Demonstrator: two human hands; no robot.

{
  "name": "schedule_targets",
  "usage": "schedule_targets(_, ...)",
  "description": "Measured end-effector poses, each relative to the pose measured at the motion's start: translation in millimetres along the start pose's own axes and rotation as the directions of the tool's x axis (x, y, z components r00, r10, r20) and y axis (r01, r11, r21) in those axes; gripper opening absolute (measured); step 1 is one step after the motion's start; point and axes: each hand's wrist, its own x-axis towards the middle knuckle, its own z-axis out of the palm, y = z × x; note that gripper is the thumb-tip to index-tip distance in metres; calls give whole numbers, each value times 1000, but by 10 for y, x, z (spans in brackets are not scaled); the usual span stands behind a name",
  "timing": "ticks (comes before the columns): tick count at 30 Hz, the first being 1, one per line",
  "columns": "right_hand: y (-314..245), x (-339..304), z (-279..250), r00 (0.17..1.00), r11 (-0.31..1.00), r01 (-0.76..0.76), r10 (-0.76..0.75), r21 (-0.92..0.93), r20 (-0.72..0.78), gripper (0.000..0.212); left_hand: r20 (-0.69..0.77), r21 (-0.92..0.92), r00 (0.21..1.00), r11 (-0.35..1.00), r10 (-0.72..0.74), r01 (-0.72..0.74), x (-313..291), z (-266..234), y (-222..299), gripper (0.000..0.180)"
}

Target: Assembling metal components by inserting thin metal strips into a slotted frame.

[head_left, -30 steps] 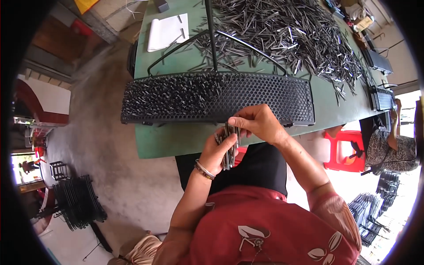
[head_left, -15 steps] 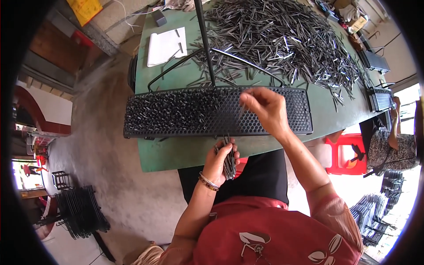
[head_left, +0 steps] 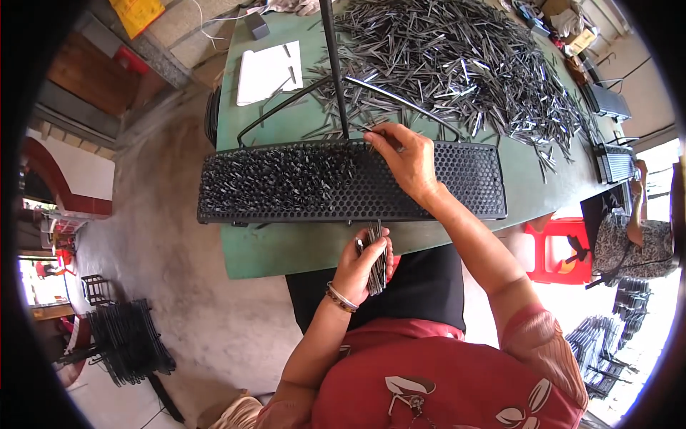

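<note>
A long black perforated panel (head_left: 443, 196) lies crosswise on the near part of the table. Thin dark strips (head_left: 268, 179) stand packed in the holes of its left half; the holes on its right side show bare. My left hand (head_left: 354, 266) is closed around a bundle of thin dark strips (head_left: 378, 275), held upright just in front of the panel's near edge. Over the panel's far edge, near the border of the filled part, my right hand (head_left: 411, 161) pinches what looks like one thin dark strip, mostly hidden by the fingertips.
Behind the panel rises a black metal frame (head_left: 334, 71) with slanted braces. A big pile of dark strips (head_left: 443, 64) covers the green table (head_left: 264, 254) farther back. White paper (head_left: 261, 82) lies at the far left. Another person (head_left: 636, 239) is at the right, by a red stool (head_left: 539, 250).
My right hand has moved left and slightly away from me, to the panel's far edge. My left hand with the bundle has shifted a little to the right.
</note>
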Motion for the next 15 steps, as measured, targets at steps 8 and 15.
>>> schedule_targets(8,98,-22,59,996,996,-85,85,-1,13,18,13,8,1000,1000,26,-26,-19,-17,8,26)
schedule_targets(15,60,-11,-9,981,974,190,-184,-127,57,21,6,19,1000,1000,15,-15,-35,-57,26,24)
